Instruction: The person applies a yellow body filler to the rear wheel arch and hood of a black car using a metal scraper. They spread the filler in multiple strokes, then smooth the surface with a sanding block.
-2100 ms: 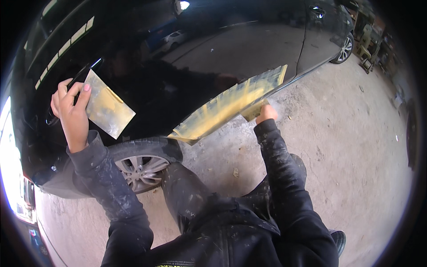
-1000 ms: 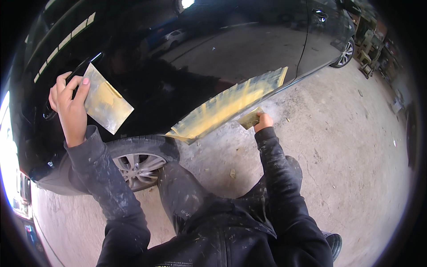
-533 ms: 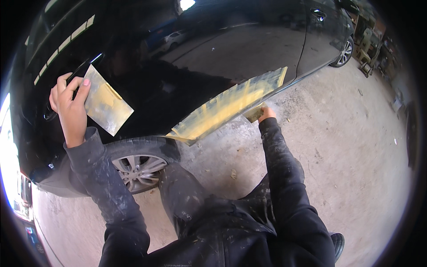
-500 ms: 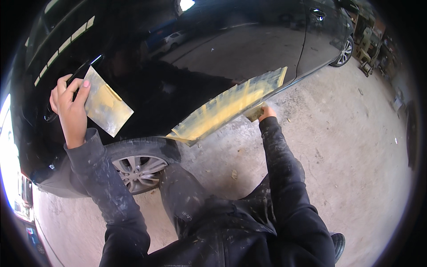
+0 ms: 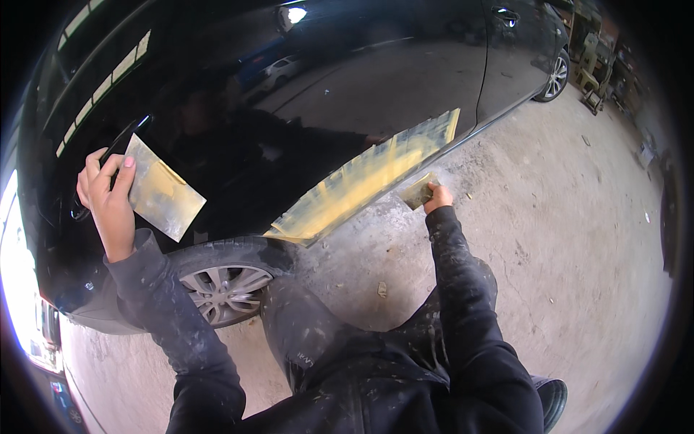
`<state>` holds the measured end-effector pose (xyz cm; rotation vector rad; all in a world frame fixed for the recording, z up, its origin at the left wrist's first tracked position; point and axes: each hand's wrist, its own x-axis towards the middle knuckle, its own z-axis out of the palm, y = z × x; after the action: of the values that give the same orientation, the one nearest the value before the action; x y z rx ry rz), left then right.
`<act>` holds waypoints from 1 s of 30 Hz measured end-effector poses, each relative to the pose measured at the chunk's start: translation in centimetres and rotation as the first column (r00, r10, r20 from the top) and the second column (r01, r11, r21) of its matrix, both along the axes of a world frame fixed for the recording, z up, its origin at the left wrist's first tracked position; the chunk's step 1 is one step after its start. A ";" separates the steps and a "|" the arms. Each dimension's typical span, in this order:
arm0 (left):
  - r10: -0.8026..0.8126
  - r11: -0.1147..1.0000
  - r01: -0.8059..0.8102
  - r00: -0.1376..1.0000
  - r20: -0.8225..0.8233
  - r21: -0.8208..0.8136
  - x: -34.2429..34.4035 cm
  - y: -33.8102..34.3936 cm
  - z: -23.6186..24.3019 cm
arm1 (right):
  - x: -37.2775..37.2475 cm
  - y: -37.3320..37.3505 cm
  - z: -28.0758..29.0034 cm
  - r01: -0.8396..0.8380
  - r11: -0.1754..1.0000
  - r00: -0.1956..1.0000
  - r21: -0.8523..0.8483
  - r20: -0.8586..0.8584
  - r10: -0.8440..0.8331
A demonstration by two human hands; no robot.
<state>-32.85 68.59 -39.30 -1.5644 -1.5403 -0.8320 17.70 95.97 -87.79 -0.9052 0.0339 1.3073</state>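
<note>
My left hand (image 5: 107, 199) grips a flat, pale putty board (image 5: 173, 212) by its edge, thumb on top. Yellow filler is smeared over the board, thickest along its upper right edge. In my right hand (image 5: 439, 198) is a small flat putty spreader (image 5: 417, 192), pinched between thumb and fingers. The spreader hangs just off the sill and appears apart from the car. A long streaky patch of yellow body filler (image 5: 365, 176) covers the lower side of the black car (image 5: 246, 173), from behind the near wheel arch towards the door seam.
Close to my left knee is the car's near wheel (image 5: 224, 289); its other wheel (image 5: 557, 76) shows at the far right. A round, dark-sided container (image 5: 553, 402) stands beside my right hip. Stools and clutter (image 5: 594, 79) line the far right of the concrete floor (image 5: 571, 253).
My right hand has shifted slightly right and down with the spreader, a little farther from the sill. The left hand and its board sit slightly lower and farther left; the view itself has shifted a little.
</note>
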 end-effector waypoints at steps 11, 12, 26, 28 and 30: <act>-0.017 1.000 0.017 1.000 -0.024 0.001 -0.2 -0.1 0.0 | -0.9 2.5 0.3 -0.125 0.988 0.967 0.088 0.232 0.101; -0.005 1.000 0.005 1.000 -0.026 -0.001 -0.2 -0.1 0.0 | -0.5 1.8 0.4 -0.100 0.984 0.994 0.149 0.048 0.094; 0.007 1.000 -0.007 0.999 -0.043 0.009 -0.3 -0.1 0.0 | -5.2 -1.4 3.3 -0.109 0.994 0.994 -0.017 0.009 0.109; 0.017 1.000 -0.016 0.998 -0.060 0.012 -0.3 -0.1 0.0 | -4.9 -1.7 3.7 -0.138 0.990 0.990 -0.001 -0.019 0.138; 0.001 1.000 -0.001 0.999 -0.049 0.002 -0.4 0.0 0.0 | -3.8 -3.2 3.4 -0.107 0.975 0.986 0.193 -0.103 0.128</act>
<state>-33.29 68.54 -39.31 -1.5706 -1.5052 -0.7891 13.93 92.81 -84.42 -0.6795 -0.0535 1.4460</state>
